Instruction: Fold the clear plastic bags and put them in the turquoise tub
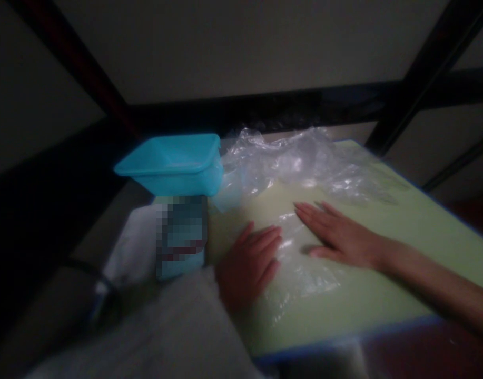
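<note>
A clear plastic bag (pixel 304 279) lies flat on the pale green tabletop (pixel 383 295). On its left side rests my left hand (pixel 251 263), fingers stretched toward the right and slightly bent. My right hand (pixel 338 234) is laid flat at the bag's upper right, fingers extended and thumb apart. Neither hand is closed around anything. Behind the hands, a crumpled heap of clear plastic bags (pixel 296 160) spreads along the far side of the table.
A turquoise plastic basin (pixel 168 181) stands at the far left of the table. In front of it lies a pixelated, phone-like flat object (pixel 181 239), beside some white material (pixel 132 242). Dark bars and a pale wall panel (pixel 265 47) border the back.
</note>
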### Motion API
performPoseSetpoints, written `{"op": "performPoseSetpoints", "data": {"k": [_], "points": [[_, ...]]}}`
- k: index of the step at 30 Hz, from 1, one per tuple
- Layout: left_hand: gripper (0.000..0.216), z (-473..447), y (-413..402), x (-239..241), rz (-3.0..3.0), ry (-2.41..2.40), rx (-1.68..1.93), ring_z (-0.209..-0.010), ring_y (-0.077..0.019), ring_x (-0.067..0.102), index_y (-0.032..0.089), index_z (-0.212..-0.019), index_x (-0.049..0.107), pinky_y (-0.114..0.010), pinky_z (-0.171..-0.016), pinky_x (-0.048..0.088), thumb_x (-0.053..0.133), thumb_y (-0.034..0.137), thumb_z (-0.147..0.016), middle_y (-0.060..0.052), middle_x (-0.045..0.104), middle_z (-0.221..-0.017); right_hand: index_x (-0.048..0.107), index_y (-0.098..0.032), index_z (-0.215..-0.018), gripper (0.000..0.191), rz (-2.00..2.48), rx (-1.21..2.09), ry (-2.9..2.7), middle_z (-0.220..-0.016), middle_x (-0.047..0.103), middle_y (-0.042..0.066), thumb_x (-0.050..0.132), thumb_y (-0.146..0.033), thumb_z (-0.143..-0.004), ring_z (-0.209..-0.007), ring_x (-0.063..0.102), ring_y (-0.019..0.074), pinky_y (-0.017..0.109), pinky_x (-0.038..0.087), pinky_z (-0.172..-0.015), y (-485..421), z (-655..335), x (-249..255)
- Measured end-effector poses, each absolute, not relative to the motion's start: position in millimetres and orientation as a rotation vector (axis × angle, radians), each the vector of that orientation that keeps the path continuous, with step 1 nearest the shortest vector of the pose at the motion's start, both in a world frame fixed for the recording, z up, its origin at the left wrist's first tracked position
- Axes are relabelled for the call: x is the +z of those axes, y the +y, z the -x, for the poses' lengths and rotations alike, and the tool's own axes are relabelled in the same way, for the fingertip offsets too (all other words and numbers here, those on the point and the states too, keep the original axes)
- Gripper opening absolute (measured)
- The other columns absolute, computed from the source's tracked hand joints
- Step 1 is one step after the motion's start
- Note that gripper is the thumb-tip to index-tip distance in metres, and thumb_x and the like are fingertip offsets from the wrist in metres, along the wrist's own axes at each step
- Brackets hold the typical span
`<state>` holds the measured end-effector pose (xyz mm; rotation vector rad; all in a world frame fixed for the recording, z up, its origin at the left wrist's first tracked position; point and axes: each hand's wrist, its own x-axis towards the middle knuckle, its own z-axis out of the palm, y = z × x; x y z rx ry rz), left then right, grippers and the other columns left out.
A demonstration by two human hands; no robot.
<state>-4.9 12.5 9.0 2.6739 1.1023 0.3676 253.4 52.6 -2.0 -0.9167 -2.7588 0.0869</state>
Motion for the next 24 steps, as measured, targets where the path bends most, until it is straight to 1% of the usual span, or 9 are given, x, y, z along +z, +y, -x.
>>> {"op": "performPoseSetpoints", "data": {"k": [7, 11, 13, 15, 19, 21, 24], "points": [[0.037, 5, 13, 8, -2.671, 1.097, 0.362, -0.132, -0.0214, 0.041, 0.013, -0.126, 0.051, -0.053, -0.114, 0.019, 0.039, 0.024, -0.093, -0.012, 0.049, -0.139, -0.005, -0.022, -0.149, 0.078, 1.058, -0.016, -2.777, -0.152, 0.021, 0.016, 0.039, -0.054, -0.093, -0.137, 0.027, 0.0325, 0.061, 0.025, -0.108, 61, -294, -4], [0.038, 4, 12, 6, -2.691, 1.095, 0.362, -0.133, -0.0216, 0.041, 0.013, -0.127, 0.05, -0.052, -0.114, 0.021, 0.043, 0.024, -0.091, -0.012, 0.048, -0.14, -0.004, -0.025, -0.149, 0.077, 1.164, -0.031, -2.734, -0.153, 0.019, 0.014, 0.039, -0.053, -0.093, -0.137, 0.027, 0.033, 0.063, 0.023, -0.107, 63, -310, -9], [0.036, 4, 12, 6, -2.719, 1.108, 0.408, -0.131, -0.0219, 0.043, 0.013, -0.124, 0.053, -0.051, -0.114, 0.024, 0.043, 0.024, -0.091, -0.011, 0.05, -0.139, -0.001, -0.025, -0.15, 0.075, 1.184, -0.014, -2.71, -0.153, 0.019, 0.013, 0.04, -0.052, -0.093, -0.137, 0.026, 0.033, 0.064, 0.021, -0.107, 61, -312, -9], [0.033, 4, 10, 7, -2.755, 1.187, 0.529, -0.126, -0.0229, 0.048, 0.012, -0.119, 0.056, -0.05, -0.112, 0.029, 0.042, 0.023, -0.091, -0.012, 0.055, -0.134, 0.004, -0.025, -0.15, 0.073, 1.162, 0.029, -2.698, -0.153, 0.021, 0.012, 0.041, -0.052, -0.093, -0.137, 0.026, 0.0327, 0.063, 0.019, -0.108, 57, -311, -3], [0.03, 6, 8, 12, -2.844, 1.394, 0.772, -0.102, -0.0236, 0.064, 0.01, -0.109, 0.061, -0.047, -0.104, 0.041, 0.042, 0.023, -0.09, -0.012, 0.069, -0.107, 0.015, -0.027, -0.149, 0.065, 1.071, 0.135, -2.739, -0.15, 0.032, 0.006, 0.043, -0.046, -0.093, -0.137, 0.03, 0.0297, 0.061, 0.015, -0.111, 40, -312, 16], [0.028, 7, 7, 15, -2.899, 1.433, 0.758, -0.093, -0.0224, 0.067, 0.011, -0.107, 0.061, -0.046, -0.102, 0.044, 0.042, 0.022, -0.089, -0.011, 0.072, -0.096, 0.023, -0.029, -0.147, 0.06, 1.018, 0.179, -2.759, -0.147, 0.039, 0.004, 0.045, -0.042, -0.093, -0.135, 0.034, 0.0277, 0.059, 0.017, -0.112, 29, -316, 24], [0.028, 6, 3, 18, -2.941, 1.504, 0.662, -0.093, -0.0219, 0.068, 0.011, -0.109, 0.06, -0.047, -0.101, 0.045, 0.044, 0.022, -0.089, -0.011, 0.073, -0.095, 0.029, -0.029, -0.145, 0.055, 0.948, 0.199, -2.793, -0.145, 0.042, 0.003, 0.046, -0.038, -0.093, -0.133, 0.037, 0.0259, 0.056, 0.022, -0.112, 14, -324, 24]]}}
